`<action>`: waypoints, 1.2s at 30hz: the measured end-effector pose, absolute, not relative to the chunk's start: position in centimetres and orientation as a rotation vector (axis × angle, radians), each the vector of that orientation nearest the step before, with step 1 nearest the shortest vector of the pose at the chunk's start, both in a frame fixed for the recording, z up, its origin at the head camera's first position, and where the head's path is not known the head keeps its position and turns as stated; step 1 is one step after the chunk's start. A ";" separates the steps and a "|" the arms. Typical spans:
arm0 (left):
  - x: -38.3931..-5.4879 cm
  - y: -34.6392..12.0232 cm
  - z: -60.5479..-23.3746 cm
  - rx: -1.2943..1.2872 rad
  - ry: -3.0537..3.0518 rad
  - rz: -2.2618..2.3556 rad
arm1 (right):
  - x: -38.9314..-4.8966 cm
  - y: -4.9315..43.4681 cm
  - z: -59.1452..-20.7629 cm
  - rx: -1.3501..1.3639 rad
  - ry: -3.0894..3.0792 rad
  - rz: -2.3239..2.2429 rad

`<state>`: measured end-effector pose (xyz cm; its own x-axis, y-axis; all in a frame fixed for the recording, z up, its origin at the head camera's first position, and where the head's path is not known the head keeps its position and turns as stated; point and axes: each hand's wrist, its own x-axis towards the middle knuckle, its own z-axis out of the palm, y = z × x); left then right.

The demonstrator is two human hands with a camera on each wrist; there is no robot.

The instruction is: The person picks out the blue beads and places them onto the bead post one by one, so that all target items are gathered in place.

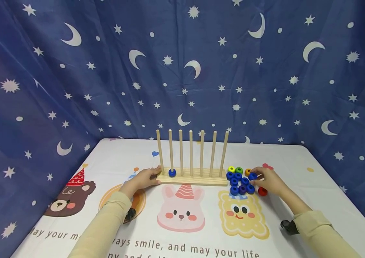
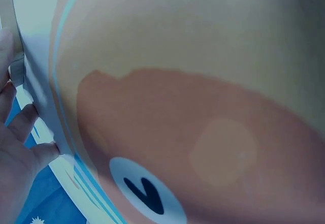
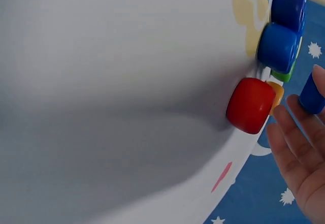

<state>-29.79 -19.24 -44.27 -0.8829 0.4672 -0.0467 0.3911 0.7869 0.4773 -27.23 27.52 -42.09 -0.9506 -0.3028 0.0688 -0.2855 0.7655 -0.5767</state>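
A wooden peg rack [image 1: 191, 182] with several upright pegs stands on the table. One blue bead [image 1: 172, 173] sits at the bottom of its second peg from the left. My left hand [image 1: 143, 178] holds the rack's left end, thumb in front and fingers behind. To the right of the rack, my right hand [image 1: 269, 182] pinches a blue bead [image 3: 311, 96] between thumb and fingers. Beside it lies a cluster of loose beads: several blue ones [image 1: 234, 190], a purple one [image 1: 242, 189], a yellow [image 1: 231, 169], a green [image 1: 238, 170] and an orange [image 1: 248, 172]. A red bead [image 3: 251, 105] lies under the right hand.
A white tablecloth [image 1: 285, 157] with printed cartoon animals and lettering covers the table. Behind and to the left hangs a dark blue curtain [image 1: 156, 86] with moons and stars. Black devices [image 1: 289, 227] are strapped at both wrists.
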 end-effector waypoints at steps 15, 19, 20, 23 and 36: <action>-29.7 -19.2 -44.3 0.694 2.811 0.712 | -26.3 25.6 -42.0 -0.613 3.017 -0.978; -29.7 -19.2 -44.3 0.716 2.814 0.716 | -26.2 24.9 -41.8 -0.632 3.023 -0.978; -29.7 -19.3 -44.4 0.716 2.813 0.720 | -26.1 24.7 -41.8 -0.634 3.022 -0.979; -29.8 -19.3 -44.3 0.714 2.818 0.722 | -26.0 24.2 -41.7 -0.636 3.022 -1.003; -29.7 -19.3 -44.3 0.714 2.820 0.712 | -25.4 21.8 -41.6 -0.700 3.003 -1.145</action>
<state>-29.67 -19.31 -44.34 -0.8762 0.4813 -0.0252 0.4117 0.7747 0.4800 -25.44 21.84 -41.63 -0.8989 -0.3355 0.2817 -0.4379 0.6689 -0.6007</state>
